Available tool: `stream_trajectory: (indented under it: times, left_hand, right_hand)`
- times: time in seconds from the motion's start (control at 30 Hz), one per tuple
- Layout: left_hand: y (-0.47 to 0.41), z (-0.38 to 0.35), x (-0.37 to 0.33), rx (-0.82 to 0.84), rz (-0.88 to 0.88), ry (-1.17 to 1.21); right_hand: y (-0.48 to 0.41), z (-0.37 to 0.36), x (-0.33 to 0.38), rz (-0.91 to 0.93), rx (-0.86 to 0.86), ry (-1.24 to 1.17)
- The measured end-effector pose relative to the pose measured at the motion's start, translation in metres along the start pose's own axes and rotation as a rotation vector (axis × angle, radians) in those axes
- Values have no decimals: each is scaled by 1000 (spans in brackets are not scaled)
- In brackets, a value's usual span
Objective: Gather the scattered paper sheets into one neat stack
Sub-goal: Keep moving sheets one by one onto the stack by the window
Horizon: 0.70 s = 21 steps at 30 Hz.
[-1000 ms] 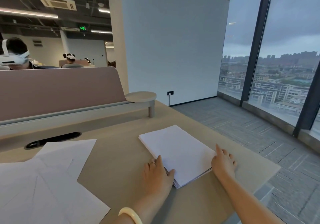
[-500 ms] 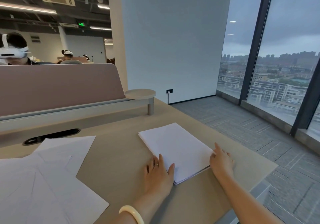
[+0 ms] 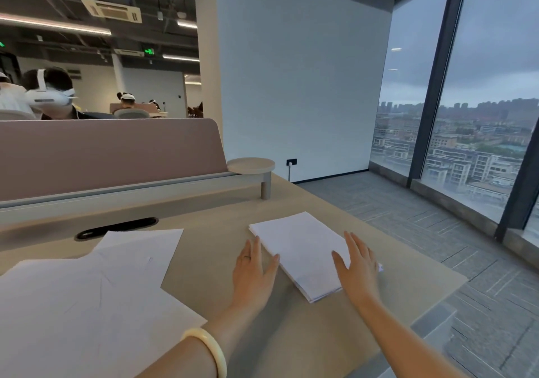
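Observation:
A stack of white paper sheets (image 3: 297,246) lies on the beige desk (image 3: 221,211), right of centre. My left hand (image 3: 253,269) rests flat against the stack's left edge, fingers apart, with a ring on one finger. My right hand (image 3: 357,264) lies flat on the stack's right part, fingers spread. Neither hand grips anything. Several loose white sheets (image 3: 96,296) lie fanned and overlapping at the left of the desk, apart from the stack.
A dark cable slot (image 3: 116,227) sits behind the loose sheets. A pink divider panel (image 3: 108,156) and a small round shelf (image 3: 250,165) border the desk's far side. The desk's right edge drops to grey carpet (image 3: 408,220). People sit beyond the divider.
My right hand has moved from beside the stack's right edge onto the top of the stack. My left hand stays at the left edge. The camera has shifted to the left.

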<state>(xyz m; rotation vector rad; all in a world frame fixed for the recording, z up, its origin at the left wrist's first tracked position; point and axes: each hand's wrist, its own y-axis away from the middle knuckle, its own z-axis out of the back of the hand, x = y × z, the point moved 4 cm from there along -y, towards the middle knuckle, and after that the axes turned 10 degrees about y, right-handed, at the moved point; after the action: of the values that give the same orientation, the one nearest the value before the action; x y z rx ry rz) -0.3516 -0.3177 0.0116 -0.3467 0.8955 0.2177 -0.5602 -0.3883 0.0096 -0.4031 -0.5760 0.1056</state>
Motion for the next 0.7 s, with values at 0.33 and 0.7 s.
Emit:
stream_trajectory:
  times: [0.33, 0.7]
  left_hand:
    - [56, 154, 71, -228, 137, -163]
    - [184, 341, 217, -381, 547, -456]
  right_hand:
    - [62, -41, 141, 258, 275, -32]
    - [151, -134, 260, 341, 606, -62]
